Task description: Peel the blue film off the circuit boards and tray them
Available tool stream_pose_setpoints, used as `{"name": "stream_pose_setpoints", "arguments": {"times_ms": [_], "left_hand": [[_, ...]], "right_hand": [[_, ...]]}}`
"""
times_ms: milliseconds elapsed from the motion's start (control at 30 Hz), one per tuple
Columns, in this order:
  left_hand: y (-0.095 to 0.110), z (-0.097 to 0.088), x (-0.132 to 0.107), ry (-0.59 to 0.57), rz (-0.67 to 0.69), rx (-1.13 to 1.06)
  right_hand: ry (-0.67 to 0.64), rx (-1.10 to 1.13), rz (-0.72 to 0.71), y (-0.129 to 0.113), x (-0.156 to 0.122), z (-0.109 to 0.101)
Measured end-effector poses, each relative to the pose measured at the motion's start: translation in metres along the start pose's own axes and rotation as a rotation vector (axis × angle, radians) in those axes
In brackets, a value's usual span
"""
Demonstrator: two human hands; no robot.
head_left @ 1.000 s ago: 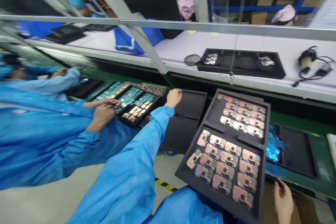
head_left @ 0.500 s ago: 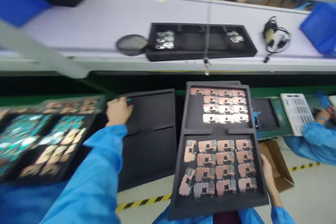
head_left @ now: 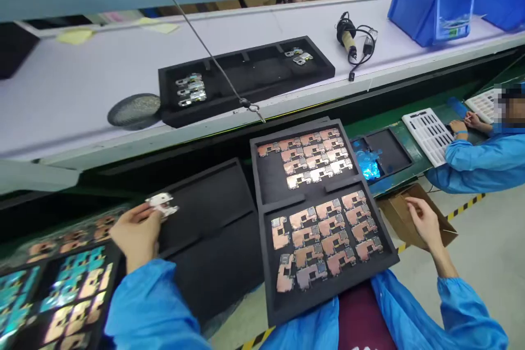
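Metal part (head_left: 162,203), small and silvery, was pinched in the grip of the left hand (head_left: 137,234). It was over the left edge of a bare black tray (head_left: 213,240), at 9 o'clock from the full tray (head_left: 268,180) on the lap. The right hand (head_left: 422,221) hung open, its grip released, above a cardboard box (head_left: 396,216) at 3 o'clock. I think little was done: one part was out, and the bare tray held none. Copper parts (head_left: 324,229) filled two sections, about sixteen near and about thirteen far.
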State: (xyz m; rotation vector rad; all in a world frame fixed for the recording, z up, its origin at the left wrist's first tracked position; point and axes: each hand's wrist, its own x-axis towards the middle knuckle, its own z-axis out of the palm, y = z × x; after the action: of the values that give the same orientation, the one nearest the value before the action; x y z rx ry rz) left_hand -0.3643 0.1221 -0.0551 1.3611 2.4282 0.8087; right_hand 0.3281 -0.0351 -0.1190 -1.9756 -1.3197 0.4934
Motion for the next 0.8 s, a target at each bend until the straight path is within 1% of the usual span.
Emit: {"name": "stream_pose_setpoints", "arguments": {"times_ms": [33,67,100,133,167,200,233,267,300,333,367,400,433,467,533,567,633,700,733,800], "left_hand": [[0.015,-0.010,-0.022,0.055,-0.033,-0.169],[0.033,-0.020,-0.050,0.122,-0.065,-0.296],[0.054,-0.029,-0.082,0.157,-0.053,-0.360],[0.077,-0.036,-0.116,0.181,0.002,-0.389],[0.101,-0.040,-0.151,0.161,0.097,-0.400],[0.125,-0.043,-0.184,0.099,0.229,-0.415],[0.147,-0.042,-0.214,-0.007,0.388,-0.438],[0.166,-0.040,-0.240,-0.132,0.516,-0.486],[0.180,-0.036,-0.261,-0.203,0.602,-0.535],[0.191,-0.031,-0.278,-0.270,0.657,-0.577],[0.198,-0.024,-0.291,-0.319,0.681,-0.619],[0.201,-0.017,-0.302,-0.350,0.679,-0.656],[0.202,-0.010,-0.311,-0.375,0.659,-0.693],[0.201,-0.002,-0.319,-0.390,0.617,-0.734],[0.199,0.012,-0.333,-0.389,0.464,-0.842],[0.198,0.018,-0.340,-0.388,0.372,-0.913],[0.198,0.029,-0.354,-0.409,0.198,-1.079],[0.201,0.038,-0.365,-0.468,0.080,-1.208],[0.203,0.041,-0.369,-0.489,0.036,-1.231],[0.206,0.045,-0.372,-0.464,-0.030,-1.187]], "right_hand": [[0.025,0.036,-0.027,-0.025,0.002,-0.008],[0.037,0.083,-0.056,-0.054,0.003,-0.015],[0.025,0.143,-0.096,-0.084,0.002,-0.021],[-0.012,0.221,-0.149,-0.115,0.000,-0.023],[-0.092,0.309,-0.198,-0.144,-0.005,-0.024],[-0.199,0.417,-0.235,-0.170,-0.010,-0.021],[-0.358,0.525,-0.248,-0.192,-0.017,-0.016],[-0.547,0.626,-0.223,-0.208,-0.025,-0.008],[-0.730,0.723,-0.181,-0.219,-0.033,0.001],[-0.887,0.806,-0.125,-0.224,-0.040,0.009],[-1.002,0.874,-0.065,-0.225,-0.047,0.017],[-1.070,0.924,-0.011,-0.222,-0.052,0.024],[-1.100,0.956,0.036,-0.216,-0.056,0.028],[-1.099,0.974,0.075,-0.210,-0.059,0.030],[-1.045,0.979,0.127,-0.198,-0.062,0.030],[-0.994,0.972,0.139,-0.193,-0.063,0.028],[-0.841,0.940,0.132,-0.189,-0.066,0.024],[-0.687,0.895,0.102,-0.190,-0.070,0.022],[-0.647,0.878,0.089,-0.192,-0.073,0.022],[-0.657,0.867,0.075,-0.194,-0.077,0.021]]}}
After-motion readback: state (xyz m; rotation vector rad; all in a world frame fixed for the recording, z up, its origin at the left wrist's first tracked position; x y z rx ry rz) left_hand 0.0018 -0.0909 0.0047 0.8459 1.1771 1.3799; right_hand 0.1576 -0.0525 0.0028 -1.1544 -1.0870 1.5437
